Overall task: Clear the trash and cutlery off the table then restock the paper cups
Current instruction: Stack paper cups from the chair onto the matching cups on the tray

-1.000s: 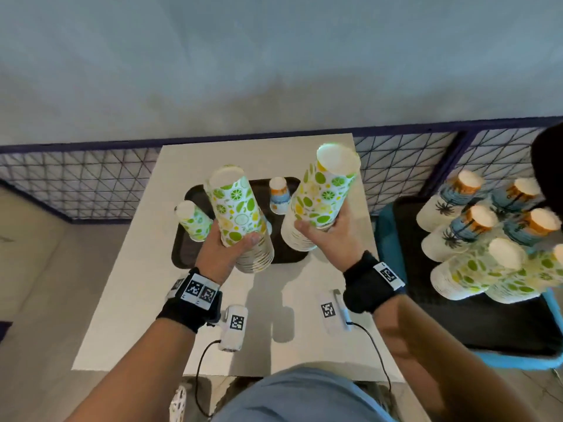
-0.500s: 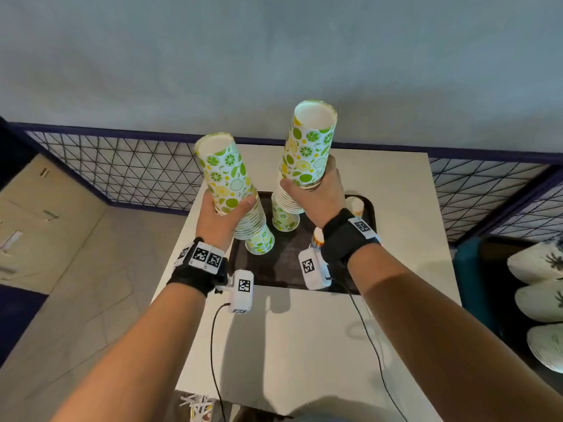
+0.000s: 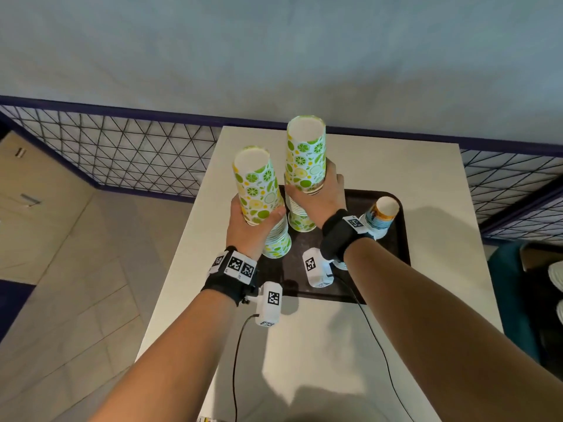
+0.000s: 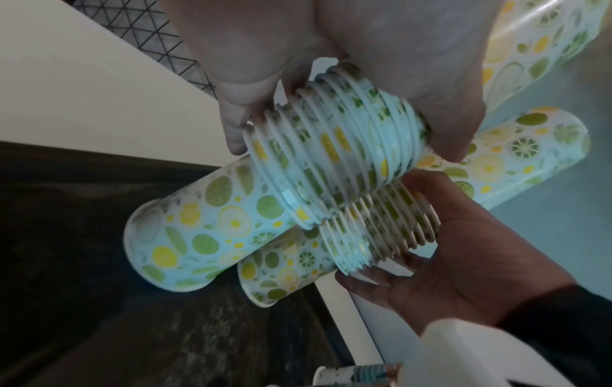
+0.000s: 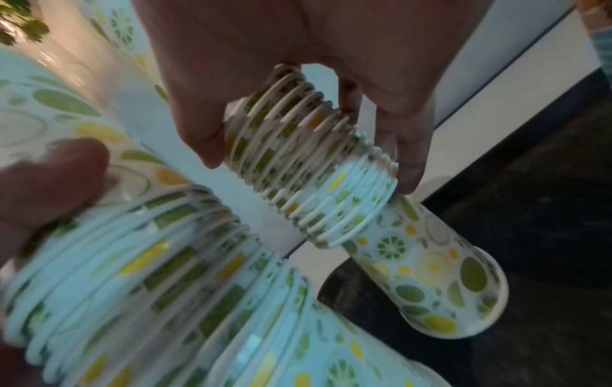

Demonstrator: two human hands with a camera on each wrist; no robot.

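Observation:
Two tall stacks of lime-and-lemon printed paper cups stand upright over the dark tray (image 3: 350, 287) on the white table (image 3: 426, 178). My left hand (image 3: 253, 226) grips the left stack (image 3: 256, 184) at its middle, thumb on the right side. My right hand (image 3: 316, 196) grips the taller right stack (image 3: 304, 156) the same way. Both lower ends reach down to the tray; I cannot tell if they touch it. In the left wrist view my left hand (image 4: 331, 131) wraps the ribbed rims of the left stack (image 4: 215, 222). In the right wrist view my right hand (image 5: 304, 157) holds the right stack (image 5: 430, 275).
A short blue-and-orange cup stack (image 3: 382, 214) stands on the tray's right side, just past my right wrist. A wire mesh fence (image 3: 122, 153) runs behind the table. A teal bin (image 3: 511, 284) sits at the right edge; tiled floor lies to the left.
Both hands have carried the tilted stacks forward over the tray, set them upright and lowered them. My view has turned left, so the bin of spare cup stacks has nearly left the frame.

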